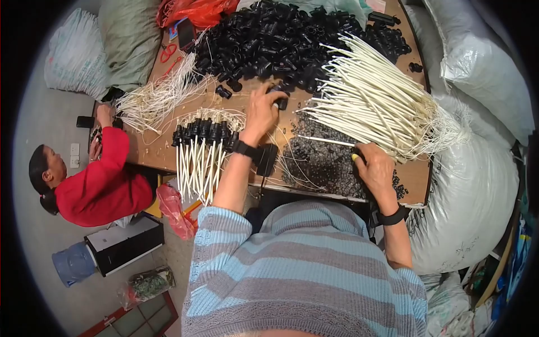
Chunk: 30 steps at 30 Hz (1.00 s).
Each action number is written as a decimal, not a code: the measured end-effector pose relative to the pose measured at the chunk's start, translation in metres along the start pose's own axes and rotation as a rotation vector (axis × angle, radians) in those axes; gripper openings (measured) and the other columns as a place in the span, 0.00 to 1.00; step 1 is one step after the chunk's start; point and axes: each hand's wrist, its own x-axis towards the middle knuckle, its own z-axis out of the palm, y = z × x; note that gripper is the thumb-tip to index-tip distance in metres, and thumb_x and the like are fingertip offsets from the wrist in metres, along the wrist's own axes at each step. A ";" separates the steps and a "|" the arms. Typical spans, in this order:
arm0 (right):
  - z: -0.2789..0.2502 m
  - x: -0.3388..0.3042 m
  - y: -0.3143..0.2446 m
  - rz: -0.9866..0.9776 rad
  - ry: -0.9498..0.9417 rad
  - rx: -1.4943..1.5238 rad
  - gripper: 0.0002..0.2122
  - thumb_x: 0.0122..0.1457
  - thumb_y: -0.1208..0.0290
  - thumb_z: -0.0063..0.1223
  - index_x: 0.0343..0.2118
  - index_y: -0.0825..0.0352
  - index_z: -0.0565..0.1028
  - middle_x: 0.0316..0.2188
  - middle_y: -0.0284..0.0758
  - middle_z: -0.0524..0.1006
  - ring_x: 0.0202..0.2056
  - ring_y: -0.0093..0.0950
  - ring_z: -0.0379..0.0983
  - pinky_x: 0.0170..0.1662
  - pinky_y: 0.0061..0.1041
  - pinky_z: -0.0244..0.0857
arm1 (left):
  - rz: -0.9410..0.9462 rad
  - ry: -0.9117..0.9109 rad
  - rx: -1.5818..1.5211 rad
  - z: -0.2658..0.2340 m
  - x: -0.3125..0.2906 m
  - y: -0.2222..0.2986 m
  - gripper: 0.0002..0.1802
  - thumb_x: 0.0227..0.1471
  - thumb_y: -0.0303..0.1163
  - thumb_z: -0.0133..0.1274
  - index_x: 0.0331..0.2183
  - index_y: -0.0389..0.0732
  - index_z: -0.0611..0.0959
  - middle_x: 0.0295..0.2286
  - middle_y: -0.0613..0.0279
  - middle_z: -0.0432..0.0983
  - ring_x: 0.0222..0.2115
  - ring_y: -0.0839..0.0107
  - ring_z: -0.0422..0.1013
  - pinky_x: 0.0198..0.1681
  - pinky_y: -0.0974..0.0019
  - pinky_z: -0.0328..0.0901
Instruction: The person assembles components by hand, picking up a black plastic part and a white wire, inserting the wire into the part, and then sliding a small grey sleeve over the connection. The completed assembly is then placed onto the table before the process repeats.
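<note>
Black plastic fittings heap [264, 45]: one. Left hand [261, 112]: at the heap's near edge, fingers bent over one dark fitting [282, 103]; whether gripped, cannot tell. Right hand [375, 168]: pinching one white tube [328, 140], near side of the heap. White tube bundle [373, 98]: to the heap's near right.

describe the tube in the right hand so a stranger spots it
On the brown table, find the large bundle of white tubes. Just below it, the right hand holds one white tube, set apart by extending alone over small dark pieces.
</note>
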 end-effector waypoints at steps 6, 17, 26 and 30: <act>0.004 0.009 0.009 0.005 0.006 -0.186 0.05 0.46 0.79 0.56 0.27 0.64 0.75 0.24 0.38 0.70 0.28 0.41 0.71 0.28 0.38 0.62 | 0.131 0.131 0.017 -0.013 -0.032 0.020 0.15 0.38 0.22 0.57 0.33 0.46 0.85 0.45 0.53 0.72 0.46 0.54 0.67 0.50 0.57 0.64; -0.002 0.011 -0.004 -0.080 0.014 0.105 0.08 0.53 0.74 0.52 0.37 0.66 0.73 0.21 0.42 0.74 0.21 0.43 0.70 0.25 0.36 0.62 | 0.245 0.112 0.028 0.005 -0.043 0.037 0.13 0.42 0.23 0.59 0.35 0.43 0.81 0.26 0.60 0.72 0.29 0.60 0.69 0.31 0.62 0.66; -0.020 0.004 -0.007 0.164 -0.272 0.673 0.12 0.56 0.79 0.50 0.44 0.70 0.75 0.19 0.22 0.65 0.20 0.12 0.57 0.24 0.15 0.52 | 0.278 0.169 -0.072 -0.001 -0.044 0.047 0.16 0.39 0.23 0.60 0.36 0.45 0.82 0.22 0.62 0.68 0.26 0.62 0.65 0.31 0.60 0.62; -0.020 0.003 -0.005 0.174 -0.286 0.702 0.12 0.57 0.80 0.50 0.45 0.72 0.74 0.19 0.21 0.64 0.21 0.11 0.56 0.25 0.13 0.50 | 0.229 0.074 -0.142 0.011 -0.042 0.037 0.18 0.36 0.20 0.61 0.35 0.43 0.83 0.22 0.62 0.67 0.26 0.63 0.66 0.31 0.61 0.62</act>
